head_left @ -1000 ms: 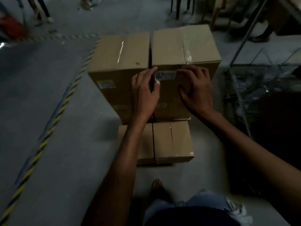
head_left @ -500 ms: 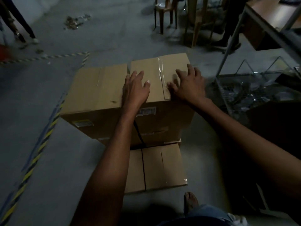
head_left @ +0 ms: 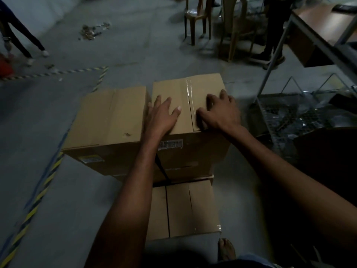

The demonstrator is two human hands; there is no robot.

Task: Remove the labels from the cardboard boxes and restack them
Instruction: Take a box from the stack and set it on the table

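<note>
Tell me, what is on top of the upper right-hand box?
Both hands rest on the box: left hand flat, right hand beside the clear tape strip. The cardboard beneath them is covered, and the sealed contents cannot be seen.

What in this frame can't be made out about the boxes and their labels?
Head view, dim light throughout.
Right box label: print too blurred to read.
Left box label: dark and smeared, unreadable.
Lower boxes: far part hidden by the upper boxes and the left forearm.
</note>
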